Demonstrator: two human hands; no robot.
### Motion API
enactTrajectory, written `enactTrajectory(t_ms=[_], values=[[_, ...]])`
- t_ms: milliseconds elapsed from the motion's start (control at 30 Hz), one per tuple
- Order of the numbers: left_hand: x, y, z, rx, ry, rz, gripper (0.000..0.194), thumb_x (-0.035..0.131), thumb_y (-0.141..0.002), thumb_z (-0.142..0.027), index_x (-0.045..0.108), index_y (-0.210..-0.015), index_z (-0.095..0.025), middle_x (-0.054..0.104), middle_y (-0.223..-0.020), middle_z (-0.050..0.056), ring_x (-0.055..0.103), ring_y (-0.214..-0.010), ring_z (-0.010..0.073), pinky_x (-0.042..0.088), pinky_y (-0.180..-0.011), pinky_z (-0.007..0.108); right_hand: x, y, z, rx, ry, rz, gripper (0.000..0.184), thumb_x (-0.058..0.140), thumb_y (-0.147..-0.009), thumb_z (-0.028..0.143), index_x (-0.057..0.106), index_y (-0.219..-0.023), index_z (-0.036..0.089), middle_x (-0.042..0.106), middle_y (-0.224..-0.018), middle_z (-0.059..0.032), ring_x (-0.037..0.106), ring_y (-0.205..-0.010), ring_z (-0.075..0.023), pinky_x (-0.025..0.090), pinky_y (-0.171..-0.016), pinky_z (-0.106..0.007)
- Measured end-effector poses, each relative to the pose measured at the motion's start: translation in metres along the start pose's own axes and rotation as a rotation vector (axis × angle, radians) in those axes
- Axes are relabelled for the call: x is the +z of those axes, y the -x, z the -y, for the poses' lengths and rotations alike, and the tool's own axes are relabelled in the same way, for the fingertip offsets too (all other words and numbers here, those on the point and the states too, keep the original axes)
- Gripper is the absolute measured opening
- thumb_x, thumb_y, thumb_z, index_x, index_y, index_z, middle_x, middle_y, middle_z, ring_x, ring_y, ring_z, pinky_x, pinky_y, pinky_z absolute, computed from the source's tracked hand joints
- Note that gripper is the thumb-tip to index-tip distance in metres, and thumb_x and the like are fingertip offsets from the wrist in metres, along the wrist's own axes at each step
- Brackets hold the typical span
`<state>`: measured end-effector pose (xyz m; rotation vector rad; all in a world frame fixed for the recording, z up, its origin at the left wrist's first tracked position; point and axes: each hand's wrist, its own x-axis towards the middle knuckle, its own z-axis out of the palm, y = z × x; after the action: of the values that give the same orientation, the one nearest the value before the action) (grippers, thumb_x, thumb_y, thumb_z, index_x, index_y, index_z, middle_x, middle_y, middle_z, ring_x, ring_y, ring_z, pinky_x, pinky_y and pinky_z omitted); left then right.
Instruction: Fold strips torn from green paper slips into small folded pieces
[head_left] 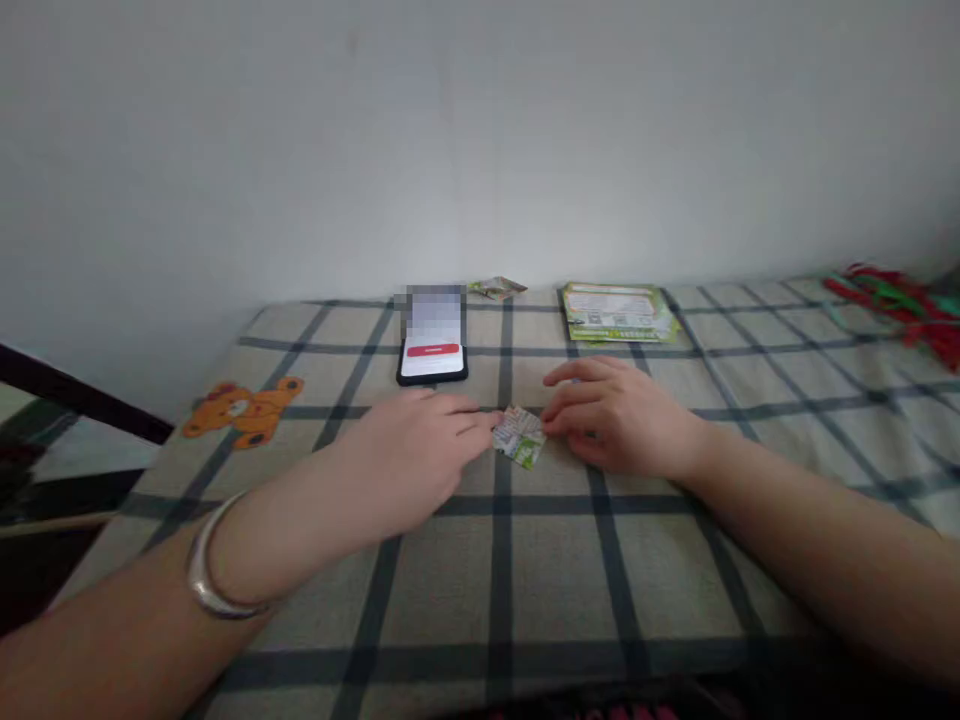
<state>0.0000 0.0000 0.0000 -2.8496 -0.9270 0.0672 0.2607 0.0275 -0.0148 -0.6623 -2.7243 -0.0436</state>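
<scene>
A small folded piece of printed paper (519, 436), white with green and grey print, lies on the checked cloth between my hands. My left hand (420, 450) reaches in from the left with a silver bangle on its wrist. Its fingers are close together, with their tips on the paper's left corner; the thumb is hidden. On the other side, my right hand (619, 415) rests with its fingers apart and bent, a fingertip at the paper's right corner.
A phone (433, 360) with a lit screen lies beyond my left hand. Near the wall are another folded paper (501, 288) and a stack of printed sheets (619, 312). A bear-shaped cutout (244, 412) lies left, red and green strands (904, 305) far right.
</scene>
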Motion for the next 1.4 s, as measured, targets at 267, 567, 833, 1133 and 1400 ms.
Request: enactTrajectory(t_ms=[267,567,833,1133,1400], values=[[0.0,-0.003,0.001,0.035,-0.001,-0.021,0.043,0.045,-0.085,-0.012,0.059,-0.125,-0.019,0.064,-0.125,0.004,0.057,-0.114,0.0234,0.047,-0.094,0.041,0.0,0.003,-0.001,0.077,-0.027,0.022,0.021,0.06,-0.079,0.014,0.074,-0.091,0.024,0.07,-0.104,-0.0002,0.058,-0.099,-0.0212,0.044,-0.089,-0.039],[0.006,-0.003,0.013,0.075,0.176,-0.092,0.046,0.046,-0.076,-0.006,0.065,-0.116,-0.02,0.063,-0.128,0.002,0.056,-0.119,0.0202,0.044,-0.103,0.039,0.002,0.008,-0.015,0.125,-0.218,-0.018,0.017,0.066,-0.078,0.017,0.076,-0.086,0.028,0.066,-0.118,-0.0021,0.053,-0.117,-0.0233,0.039,-0.101,-0.045],[0.013,-0.009,0.009,0.065,0.184,-0.172,0.024,0.046,-0.087,-0.014,0.068,-0.098,-0.016,0.066,-0.114,0.007,0.059,-0.107,0.0226,0.049,-0.095,0.041,0.006,0.006,-0.018,0.151,-0.346,-0.031,0.016,0.068,-0.076,0.014,0.075,-0.085,0.025,0.064,-0.122,-0.0047,0.055,-0.117,-0.0218,0.04,-0.104,-0.045],[0.02,-0.018,0.0,0.005,0.084,-0.248,0.015,0.051,-0.09,-0.023,0.062,-0.093,-0.013,0.063,-0.096,0.009,0.057,-0.09,0.0224,0.051,-0.08,0.039,0.004,-0.003,-0.004,0.204,-0.254,-0.04,0.006,0.067,-0.079,0.021,0.071,-0.074,0.021,0.068,-0.112,-0.0047,0.061,-0.103,-0.0208,0.047,-0.092,-0.039],[0.031,-0.018,0.006,0.003,0.157,-0.322,0.026,0.052,-0.091,-0.022,0.058,-0.116,-0.016,0.063,-0.106,0.008,0.057,-0.1,0.0228,0.049,-0.088,0.04,0.012,-0.008,-0.001,0.234,-0.133,-0.08,0.01,0.066,-0.082,0.029,0.067,-0.083,0.019,0.068,-0.106,-0.0057,0.061,-0.096,-0.0204,0.048,-0.086,-0.037]])
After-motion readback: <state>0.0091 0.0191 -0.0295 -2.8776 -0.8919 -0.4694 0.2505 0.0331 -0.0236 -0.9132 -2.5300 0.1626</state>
